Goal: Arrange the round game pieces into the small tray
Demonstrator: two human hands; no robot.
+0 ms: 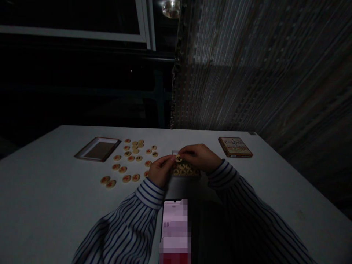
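Above a shallow box, a round xiangqi piece (178, 158) with a black character is held between the fingertips of both hands. My left hand (160, 171) pinches it from the left, fingers closed. From the right, my right hand (202, 157) has its thumb and fingers closed on the same piece. Below them, the box (189, 176) holds rows of pieces with black characters, partly hidden by my hands. Just left of my left hand, many loose xiangqi pieces (135, 178) lie scattered on the table, with red or black characters; a few overlap.
The white table (55, 205) carries an open tray-like lid (98, 148) at the left and a printed box (235, 147) at the back right. A lit phone (173, 227) lies in front, between my forearms. A bead or string curtain (220, 73) hangs behind. The room is dim.
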